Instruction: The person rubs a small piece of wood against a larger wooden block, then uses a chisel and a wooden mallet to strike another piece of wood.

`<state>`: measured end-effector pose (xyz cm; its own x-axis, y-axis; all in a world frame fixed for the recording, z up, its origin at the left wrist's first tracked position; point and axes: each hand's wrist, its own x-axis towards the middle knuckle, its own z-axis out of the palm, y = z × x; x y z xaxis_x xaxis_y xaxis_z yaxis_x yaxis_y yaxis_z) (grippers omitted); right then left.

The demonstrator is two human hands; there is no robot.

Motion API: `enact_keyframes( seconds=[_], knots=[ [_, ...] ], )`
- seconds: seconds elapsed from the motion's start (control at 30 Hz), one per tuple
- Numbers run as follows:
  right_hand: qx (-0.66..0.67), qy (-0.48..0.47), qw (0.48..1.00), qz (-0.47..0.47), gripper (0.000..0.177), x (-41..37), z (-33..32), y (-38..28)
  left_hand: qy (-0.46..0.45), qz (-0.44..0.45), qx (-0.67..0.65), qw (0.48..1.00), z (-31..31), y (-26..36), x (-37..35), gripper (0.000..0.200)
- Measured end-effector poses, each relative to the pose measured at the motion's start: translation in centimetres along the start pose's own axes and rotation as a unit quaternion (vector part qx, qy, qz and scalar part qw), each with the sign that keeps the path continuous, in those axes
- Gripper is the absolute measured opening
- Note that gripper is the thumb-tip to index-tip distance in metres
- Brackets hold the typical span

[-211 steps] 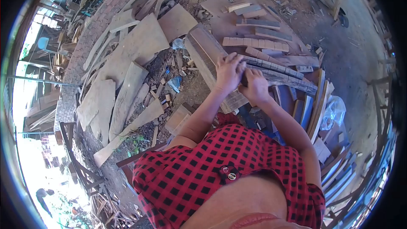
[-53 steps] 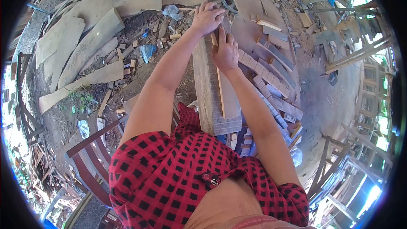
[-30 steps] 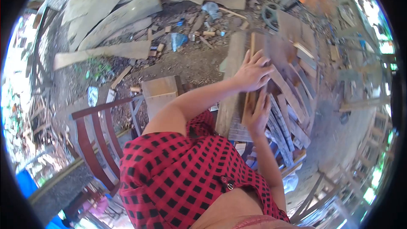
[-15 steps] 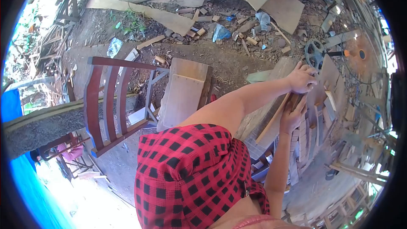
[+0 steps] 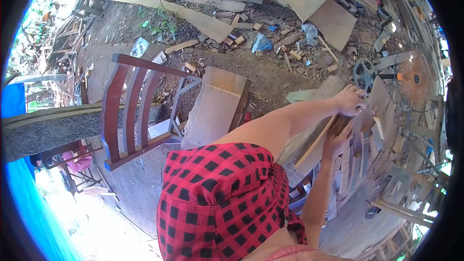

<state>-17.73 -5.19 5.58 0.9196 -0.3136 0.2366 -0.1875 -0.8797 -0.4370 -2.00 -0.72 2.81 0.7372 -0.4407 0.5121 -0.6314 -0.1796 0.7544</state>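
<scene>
Left hand (image 5: pixel 351 100) and right hand (image 5: pixel 337 142) sit further toward the far end of the desk (image 5: pixel 328 88) than a second ago, and the view has swung so that the red-brown chair (image 5: pixel 110 121) stands nearer the middle, at 9 o'clock. Between the hands, over the desk, is a dark wooden block (image 5: pixel 340 123), at 7 o'clock from the left and 12 o'clock from the right; its long axis, partly hidden, seems to run 1 to 7 o'clock, like the pale wooden strip (image 5: pixel 315 143) beside it. Both hands appear to touch it, so neither is clearly nearer. The left grip looks closed on the block's upper end, fingers bent down; the right lies along its lower part, fingers fairly straight, and I cannot tell whether that grip is closed
</scene>
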Motion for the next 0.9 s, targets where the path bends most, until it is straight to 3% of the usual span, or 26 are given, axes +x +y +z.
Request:
enact_keyframes(
  seconds=[0.9],
  knots=[
    [-0.028, -0.005, 1.000, -0.010, 0.063, -0.1, -0.1, 0.0, 0.003, -0.007, 0.002, 1.000, -0.1, 0.2, 0.1, 0.020]
  ],
)
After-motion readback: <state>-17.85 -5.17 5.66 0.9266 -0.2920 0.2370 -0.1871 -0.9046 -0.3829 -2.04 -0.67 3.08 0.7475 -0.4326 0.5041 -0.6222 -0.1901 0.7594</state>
